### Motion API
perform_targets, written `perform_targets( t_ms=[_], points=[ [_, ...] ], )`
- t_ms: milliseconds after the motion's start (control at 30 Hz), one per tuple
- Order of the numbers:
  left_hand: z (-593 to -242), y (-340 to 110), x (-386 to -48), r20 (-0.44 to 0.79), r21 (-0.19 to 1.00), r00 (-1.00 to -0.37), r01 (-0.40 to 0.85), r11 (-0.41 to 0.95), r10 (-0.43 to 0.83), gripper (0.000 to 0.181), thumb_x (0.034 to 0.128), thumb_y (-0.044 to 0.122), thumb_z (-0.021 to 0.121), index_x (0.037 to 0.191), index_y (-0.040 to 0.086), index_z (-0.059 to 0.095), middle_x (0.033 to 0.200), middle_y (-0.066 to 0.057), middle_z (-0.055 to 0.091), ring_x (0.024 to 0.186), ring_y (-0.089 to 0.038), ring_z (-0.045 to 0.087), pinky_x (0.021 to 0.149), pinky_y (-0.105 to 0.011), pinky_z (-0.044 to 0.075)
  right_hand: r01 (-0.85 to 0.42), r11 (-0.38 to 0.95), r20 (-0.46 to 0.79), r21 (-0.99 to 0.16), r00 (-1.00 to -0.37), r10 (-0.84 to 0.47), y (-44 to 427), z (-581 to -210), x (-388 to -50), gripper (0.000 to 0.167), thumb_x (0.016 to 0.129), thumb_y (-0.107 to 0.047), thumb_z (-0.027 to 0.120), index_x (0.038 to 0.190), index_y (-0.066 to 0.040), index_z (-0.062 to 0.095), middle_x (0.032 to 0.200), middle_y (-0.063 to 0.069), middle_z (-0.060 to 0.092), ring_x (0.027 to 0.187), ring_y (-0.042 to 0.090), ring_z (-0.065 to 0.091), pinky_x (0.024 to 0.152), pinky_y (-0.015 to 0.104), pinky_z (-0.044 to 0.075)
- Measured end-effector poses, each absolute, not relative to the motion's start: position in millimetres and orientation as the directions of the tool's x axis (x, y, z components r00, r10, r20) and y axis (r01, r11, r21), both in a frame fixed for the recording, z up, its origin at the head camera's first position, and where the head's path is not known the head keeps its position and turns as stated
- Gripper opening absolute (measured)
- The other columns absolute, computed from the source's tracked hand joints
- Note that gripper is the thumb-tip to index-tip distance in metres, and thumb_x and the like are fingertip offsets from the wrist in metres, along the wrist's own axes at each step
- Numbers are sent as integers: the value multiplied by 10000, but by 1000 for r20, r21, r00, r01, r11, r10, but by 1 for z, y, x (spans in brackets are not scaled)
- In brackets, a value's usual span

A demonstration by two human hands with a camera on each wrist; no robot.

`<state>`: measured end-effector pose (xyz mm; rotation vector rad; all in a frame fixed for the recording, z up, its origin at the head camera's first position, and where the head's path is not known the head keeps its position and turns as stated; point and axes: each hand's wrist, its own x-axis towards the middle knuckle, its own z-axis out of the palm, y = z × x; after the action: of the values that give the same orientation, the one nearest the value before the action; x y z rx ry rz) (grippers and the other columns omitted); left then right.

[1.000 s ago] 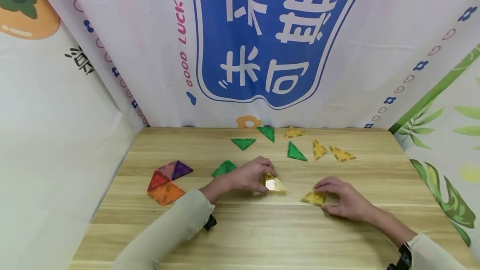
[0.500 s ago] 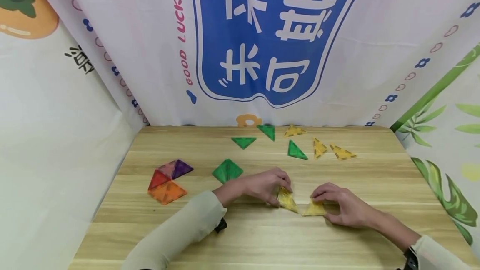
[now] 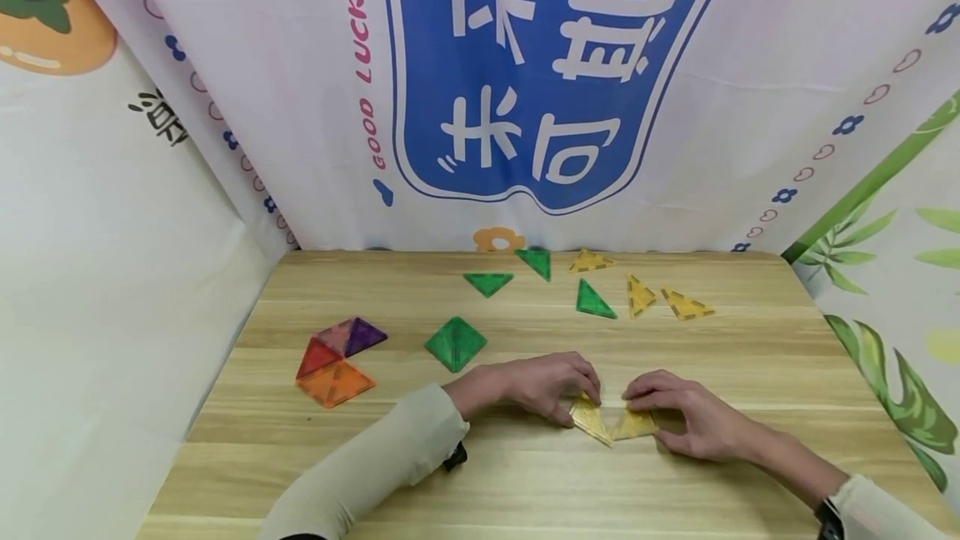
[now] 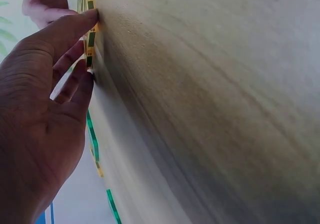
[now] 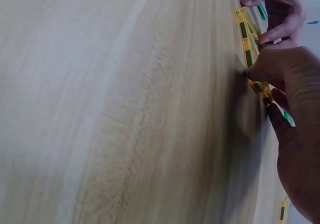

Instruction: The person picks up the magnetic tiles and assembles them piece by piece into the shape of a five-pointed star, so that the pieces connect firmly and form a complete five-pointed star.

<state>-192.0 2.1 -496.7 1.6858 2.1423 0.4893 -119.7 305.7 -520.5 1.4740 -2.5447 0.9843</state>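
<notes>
My left hand (image 3: 551, 386) pinches a yellow triangular magnetic tile (image 3: 590, 418) between thumb and fingers, low over the wooden table. Facing it, my right hand (image 3: 686, 411) grips a second yellow triangular tile (image 3: 635, 423) in the same way. The two tiles' lower corners meet or nearly meet, with a V-shaped gap above. In the left wrist view the thumb (image 4: 75, 24) lies along the tile's edge, which shows dark magnet strips (image 4: 90, 42). From the right wrist, the yellow tile edges (image 5: 247, 44) appear in line, both hands at them.
Two green tiles (image 3: 455, 344) form a diamond left of the hands. Farther left sits a joined fan of orange (image 3: 335, 382), red (image 3: 318, 358), pink (image 3: 335, 335) and purple (image 3: 364, 336) tiles. Loose green (image 3: 596, 300) and yellow (image 3: 686, 304) triangles lie toward the back, before a printed curtain (image 3: 322, 107).
My left hand has moved right and nearer with its yellow tile, turning it. The right hand shifted slightly nearer. The tiles have come together at their lower corners; the green diamond is uncovered.
</notes>
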Motion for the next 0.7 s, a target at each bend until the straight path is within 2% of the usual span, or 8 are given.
perform_targets(
  t_ms=[167, 333, 700],
  points=[
    [-496, 1, -190, -61, 441, -239, 865, 241, 969, 438, 922, 247, 843, 1332, 134, 738, 1410, -44, 596, 1339, -187, 498, 1162, -205, 361, -799, 362, 336, -480, -548, -766, 306, -521, -118, 586, 728, 47, 842, 1272, -153, 761, 1375, 105, 638, 1269, 247, 585, 1144, 129, 344],
    [-496, 1, -188, -69, 440, -280, 853, 281, 958, 426, 949, 247, 822, 1352, 143, 729, 1434, -40, 566, 1349, -157, 496, 1151, -190, 372, -794, 391, 314, -465, -561, -765, 305, -523, -117, 565, 760, 33, 836, 1283, -171, 767, 1380, 90, 623, 1277, 220, 573, 1136, 129, 352],
    [-499, 13, -181, -59, 459, -247, 854, 245, 967, 388, 982, 195, 788, 1355, 111, 722, 1449, -17, 614, 1350, -78, 559, 1121, -123, 379, -792, 338, 341, -508, -545, -766, 302, -527, -109, 454, 802, 13, 877, 1211, -163, 785, 1372, 90, 653, 1259, 253, 625, 1126, 130, 391]
  ],
)
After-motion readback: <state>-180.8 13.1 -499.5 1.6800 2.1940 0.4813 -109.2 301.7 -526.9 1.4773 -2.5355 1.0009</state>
